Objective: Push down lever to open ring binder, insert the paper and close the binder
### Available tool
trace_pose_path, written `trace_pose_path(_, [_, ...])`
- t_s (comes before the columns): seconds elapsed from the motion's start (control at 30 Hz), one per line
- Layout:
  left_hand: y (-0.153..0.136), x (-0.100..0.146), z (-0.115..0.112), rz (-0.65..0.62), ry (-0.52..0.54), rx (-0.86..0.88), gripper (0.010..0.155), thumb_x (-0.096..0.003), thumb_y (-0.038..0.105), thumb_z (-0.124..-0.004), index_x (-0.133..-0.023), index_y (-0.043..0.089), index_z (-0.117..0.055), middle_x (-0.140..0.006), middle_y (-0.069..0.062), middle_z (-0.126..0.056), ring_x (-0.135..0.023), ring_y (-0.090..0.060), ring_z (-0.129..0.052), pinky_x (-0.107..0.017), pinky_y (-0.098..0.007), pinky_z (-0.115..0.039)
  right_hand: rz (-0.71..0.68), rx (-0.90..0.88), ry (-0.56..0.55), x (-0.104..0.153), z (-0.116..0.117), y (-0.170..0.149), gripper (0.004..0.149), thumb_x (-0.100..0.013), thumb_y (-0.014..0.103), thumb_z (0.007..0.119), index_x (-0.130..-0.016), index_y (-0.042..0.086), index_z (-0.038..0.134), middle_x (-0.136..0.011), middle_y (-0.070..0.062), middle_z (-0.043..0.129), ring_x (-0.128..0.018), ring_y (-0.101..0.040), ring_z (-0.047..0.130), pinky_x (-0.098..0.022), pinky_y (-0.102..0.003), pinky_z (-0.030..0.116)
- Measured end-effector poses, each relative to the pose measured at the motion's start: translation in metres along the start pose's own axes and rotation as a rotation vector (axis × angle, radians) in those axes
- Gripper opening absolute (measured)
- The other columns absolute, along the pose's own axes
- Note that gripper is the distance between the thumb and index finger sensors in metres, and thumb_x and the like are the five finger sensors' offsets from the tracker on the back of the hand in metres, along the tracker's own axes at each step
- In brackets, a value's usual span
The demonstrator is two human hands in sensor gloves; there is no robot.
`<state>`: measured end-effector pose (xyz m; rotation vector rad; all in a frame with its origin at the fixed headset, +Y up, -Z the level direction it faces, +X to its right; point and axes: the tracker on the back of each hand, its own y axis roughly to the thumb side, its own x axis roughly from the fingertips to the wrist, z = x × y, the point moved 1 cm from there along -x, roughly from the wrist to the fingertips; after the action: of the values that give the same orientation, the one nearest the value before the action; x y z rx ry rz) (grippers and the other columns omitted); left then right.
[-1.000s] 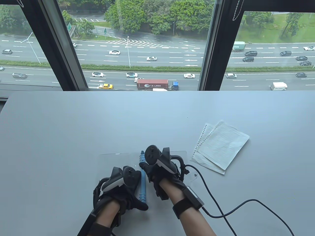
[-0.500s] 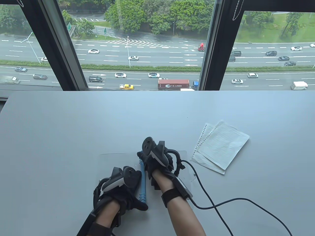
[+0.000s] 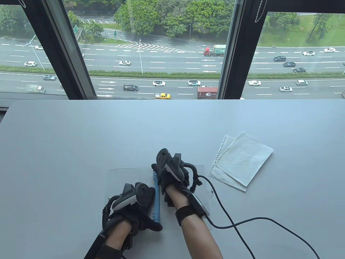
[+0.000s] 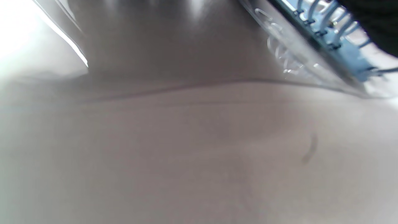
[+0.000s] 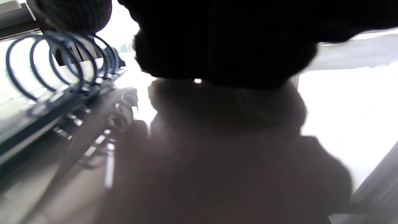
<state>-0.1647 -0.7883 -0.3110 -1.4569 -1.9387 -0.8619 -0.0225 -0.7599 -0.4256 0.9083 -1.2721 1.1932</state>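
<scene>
A clear binder [image 3: 121, 178] lies open flat near the table's front, its blue ring spine [image 3: 157, 199] running front to back. My left hand [image 3: 142, 215] rests on the left cover, its thumb stretched against the spine's near end; its fingers are hidden under the tracker. My right hand [image 3: 161, 175] covers the spine's far end, fingers curled over it. In the right wrist view a fingertip [image 5: 74, 12] sits above the blue rings [image 5: 56, 59], which look joined. The left wrist view shows the spine [image 4: 335, 40] at the top right. The lever is hidden.
Two punched paper sheets [image 3: 242, 159] lie overlapped to the right of the binder. A dark cable [image 3: 242, 224] trails from my right wrist across the table's front right. A window runs along the table's far edge [image 3: 172, 100].
My right hand has slid left and away from me onto the spine's far end, and its forearm has swung left. My left hand has stayed put.
</scene>
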Motion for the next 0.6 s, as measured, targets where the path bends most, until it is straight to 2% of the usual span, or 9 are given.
trace_pose_path(0.27, [0.0005, -0.0001, -0.0005, -0.001, -0.003, 0.001, 0.131, -0.0119, 0.084, -0.078, -0.107, 0.034, -0.003, -0.11, -0.014, 0.011, -0.097, -0.049, 0.007, -0.067, -0.071, -0.018, 0.044, -0.008, 0.006, -0.0063, 0.0009, -0.0015, 0.046, -0.047, 0.061, 0.068, -0.048, 0.024, 0.095, -0.042, -0.004, 0.094, -0.02, -0.021, 0.097, -0.006, -0.026, 0.085])
trace_pose_path(0.6, [0.0005, -0.0002, -0.0007, -0.002, -0.005, 0.004, 0.13, -0.012, 0.084, -0.078, -0.107, 0.035, -0.003, -0.11, -0.014, 0.011, -0.097, -0.049, 0.007, -0.067, -0.071, -0.018, 0.048, 0.001, 0.011, -0.0065, 0.0004, -0.0012, 0.047, -0.045, 0.062, 0.067, -0.047, 0.024, 0.094, -0.041, -0.004, 0.093, -0.02, -0.021, 0.097, -0.006, -0.026, 0.085])
